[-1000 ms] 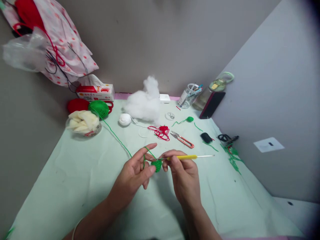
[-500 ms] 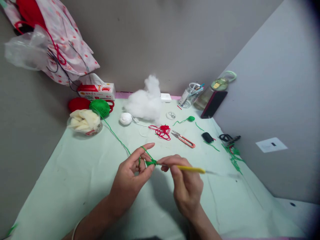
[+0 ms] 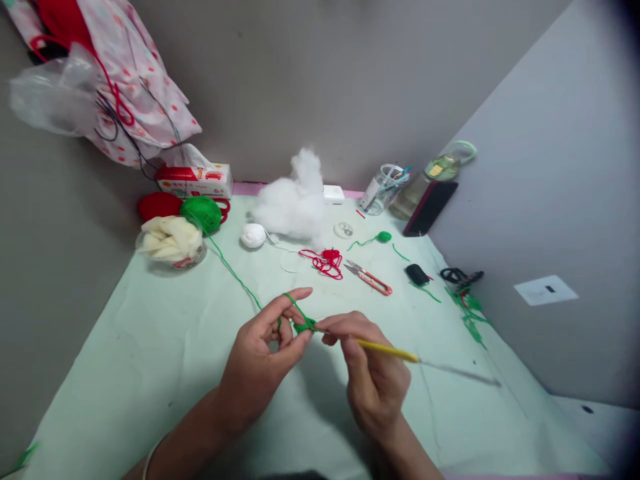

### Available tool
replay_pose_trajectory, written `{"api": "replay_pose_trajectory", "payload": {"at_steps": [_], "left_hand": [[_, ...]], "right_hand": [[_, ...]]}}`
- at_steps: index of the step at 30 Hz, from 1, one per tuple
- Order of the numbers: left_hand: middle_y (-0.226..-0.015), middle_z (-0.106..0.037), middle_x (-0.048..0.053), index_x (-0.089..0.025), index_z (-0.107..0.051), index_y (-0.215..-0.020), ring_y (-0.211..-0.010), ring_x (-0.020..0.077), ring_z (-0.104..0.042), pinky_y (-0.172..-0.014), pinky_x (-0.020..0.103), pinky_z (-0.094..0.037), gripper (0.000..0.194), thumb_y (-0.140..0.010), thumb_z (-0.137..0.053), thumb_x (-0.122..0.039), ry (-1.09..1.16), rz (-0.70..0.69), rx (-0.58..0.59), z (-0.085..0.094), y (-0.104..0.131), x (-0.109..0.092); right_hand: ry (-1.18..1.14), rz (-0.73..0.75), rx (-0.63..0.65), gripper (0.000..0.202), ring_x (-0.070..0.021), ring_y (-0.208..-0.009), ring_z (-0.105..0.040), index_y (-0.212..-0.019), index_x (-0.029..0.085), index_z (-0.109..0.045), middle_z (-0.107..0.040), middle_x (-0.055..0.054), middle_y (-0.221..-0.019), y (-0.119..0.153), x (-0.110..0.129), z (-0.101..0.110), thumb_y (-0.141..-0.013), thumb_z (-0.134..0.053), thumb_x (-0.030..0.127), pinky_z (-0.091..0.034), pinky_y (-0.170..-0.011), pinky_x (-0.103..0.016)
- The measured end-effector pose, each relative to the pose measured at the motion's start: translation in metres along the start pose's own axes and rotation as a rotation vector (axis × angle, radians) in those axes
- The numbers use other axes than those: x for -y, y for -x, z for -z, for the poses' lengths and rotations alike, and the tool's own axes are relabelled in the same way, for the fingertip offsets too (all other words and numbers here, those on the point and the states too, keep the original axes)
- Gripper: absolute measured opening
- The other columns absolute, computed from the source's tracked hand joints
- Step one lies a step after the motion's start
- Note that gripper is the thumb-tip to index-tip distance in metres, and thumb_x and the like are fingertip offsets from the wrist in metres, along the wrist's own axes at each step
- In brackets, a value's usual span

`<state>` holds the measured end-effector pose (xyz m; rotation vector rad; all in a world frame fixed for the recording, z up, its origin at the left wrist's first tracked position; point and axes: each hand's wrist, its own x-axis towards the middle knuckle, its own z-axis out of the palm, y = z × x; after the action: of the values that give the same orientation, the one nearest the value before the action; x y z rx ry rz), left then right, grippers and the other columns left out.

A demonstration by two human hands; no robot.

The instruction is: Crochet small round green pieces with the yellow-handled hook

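Observation:
My left hand point(image 3: 265, 353) pinches a small green crochet piece point(image 3: 303, 326) between thumb and fingers, with green yarn looped over its raised index finger. That yarn runs back to a green ball point(image 3: 201, 213) at the back left. My right hand point(image 3: 373, 370) grips a crochet hook with a yellow handle point(image 3: 387, 349); its tip meets the green piece, and its thin metal rear end points to the lower right. The exact stitch at the tip is too small to make out.
Behind my hands lie orange snips point(image 3: 369, 278), red yarn point(image 3: 327, 263), a white ball point(image 3: 253, 235) and fluffy stuffing point(image 3: 293, 203). A tub point(image 3: 173, 243) stands left; a jar point(image 3: 383, 190), bottle point(image 3: 415, 193) and phone point(image 3: 431, 209) stand back right.
The hook's rear end has swung downward, so the hook slopes more steeply. My right hand has tilted slightly with it; my left hand has barely moved.

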<state>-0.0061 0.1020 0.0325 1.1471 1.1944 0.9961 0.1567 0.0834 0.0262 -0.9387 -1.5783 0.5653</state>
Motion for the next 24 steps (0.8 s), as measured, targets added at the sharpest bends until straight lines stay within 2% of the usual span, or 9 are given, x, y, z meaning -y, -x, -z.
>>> {"api": "replay_pose_trajectory", "payload": {"at_steps": [4, 6, 8, 10, 12, 14, 16, 18, 24], "left_hand": [[-0.082, -0.06, -0.003, -0.022, -0.076, -0.123, -0.059, 0.0083, -0.049, -0.065, 0.024, -0.049, 0.046, -0.078, -0.073, -0.015, -0.067, -0.076, -0.049, -0.005, 0.002, 0.001], [-0.077, -0.058, -0.005, -0.022, -0.074, -0.127, -0.058, 0.0076, -0.048, -0.062, 0.021, -0.046, 0.053, -0.075, -0.075, -0.012, 0.035, -0.008, -0.03, -0.005, 0.003, 0.002], [-0.078, -0.057, -0.006, -0.023, -0.068, -0.136, -0.054, 0.0055, -0.043, -0.052, 0.018, -0.04, 0.061, -0.077, -0.079, -0.017, 0.259, 0.135, 0.075, -0.003, 0.002, 0.001], [-0.08, -0.057, -0.006, -0.021, -0.064, -0.14, -0.047, 0.0014, -0.031, -0.043, 0.016, -0.028, 0.064, -0.079, -0.082, -0.026, 0.51, 0.284, 0.202, 0.0, 0.0, -0.002], [-0.079, -0.055, -0.006, -0.017, -0.066, -0.136, -0.045, -0.0013, -0.02, -0.041, 0.015, -0.02, 0.059, -0.081, -0.083, -0.028, 0.651, 0.359, 0.248, 0.005, -0.003, -0.005], [-0.077, -0.053, -0.007, -0.016, -0.068, -0.134, -0.045, -0.002, -0.018, -0.041, 0.015, -0.019, 0.054, -0.082, -0.083, -0.024, 0.683, 0.36, 0.241, 0.007, -0.005, -0.008], [-0.078, -0.053, -0.007, -0.019, -0.068, -0.134, -0.045, -0.0022, -0.021, -0.041, 0.015, -0.019, 0.054, -0.083, -0.083, -0.023, 0.662, 0.324, 0.237, 0.008, -0.006, -0.008], [-0.083, -0.056, -0.005, -0.022, -0.068, -0.135, -0.045, -0.002, -0.025, -0.041, 0.015, -0.019, 0.054, -0.083, -0.084, -0.024, 0.624, 0.275, 0.226, 0.007, -0.005, -0.007], [-0.088, -0.06, -0.002, -0.028, -0.065, -0.139, -0.049, 0.001, -0.028, -0.041, 0.015, -0.023, 0.059, -0.083, -0.084, -0.027, 0.524, 0.185, 0.265, 0.004, -0.004, 0.002]], "right_hand": [[0.345, 0.246, 0.064, 0.025, -0.0195, -0.083, -0.072, -0.115, 0.02, -0.069, -0.076, -0.01, -0.095, 0.004, -0.004, -0.007, -0.101, -0.052, 0.01, -0.06, -0.068, -0.031], [0.479, 0.314, 0.031, 0.028, -0.0194, -0.083, -0.071, -0.119, 0.022, -0.071, -0.074, -0.009, -0.096, 0.008, -0.006, -0.01, -0.1, -0.056, 0.011, -0.06, -0.066, -0.03], [0.472, 0.297, -0.013, 0.03, -0.0196, -0.085, -0.07, -0.121, 0.026, -0.073, -0.073, -0.008, -0.097, 0.011, -0.006, -0.01, -0.099, -0.058, 0.012, -0.059, -0.067, -0.03], [0.348, 0.192, -0.055, 0.029, -0.0192, -0.085, -0.07, -0.119, 0.027, -0.074, -0.073, -0.007, -0.097, 0.01, -0.005, -0.007, -0.101, -0.056, 0.013, -0.059, -0.069, -0.031], [0.114, 0.032, -0.139, 0.027, -0.0173, -0.079, -0.068, -0.114, 0.026, -0.074, -0.072, -0.005, -0.091, 0.007, -0.003, -0.004, -0.104, -0.051, 0.014, -0.058, -0.067, -0.031], [-0.189, -0.136, -0.183, 0.026, -0.0152, -0.072, -0.065, -0.107, 0.025, -0.075, -0.07, -0.003, -0.086, 0.003, -0.004, -0.003, -0.106, -0.049, 0.019, -0.055, -0.065, -0.031], [-0.402, -0.258, -0.162, 0.023, -0.0139, -0.07, -0.064, -0.101, 0.024, -0.076, -0.07, -0.003, -0.085, -0.001, -0.006, -0.003, -0.106, -0.054, 0.025, -0.054, -0.064, -0.029], [-0.474, -0.314, -0.139, 0.021, -0.0137, -0.072, -0.065, -0.099, 0.024, -0.078, -0.073, -0.004, -0.089, -0.002, -0.009, -0.006, -0.105, -0.058, 0.029, -0.054, -0.066, -0.029], [-0.475, -0.367, -0.12, 0.02, -0.013, -0.075, -0.065, -0.099, 0.025, -0.08, -0.077, -0.004, -0.096, 0.0, -0.012, -0.007, -0.103, -0.062, 0.032, -0.054, -0.068, -0.028]]}}
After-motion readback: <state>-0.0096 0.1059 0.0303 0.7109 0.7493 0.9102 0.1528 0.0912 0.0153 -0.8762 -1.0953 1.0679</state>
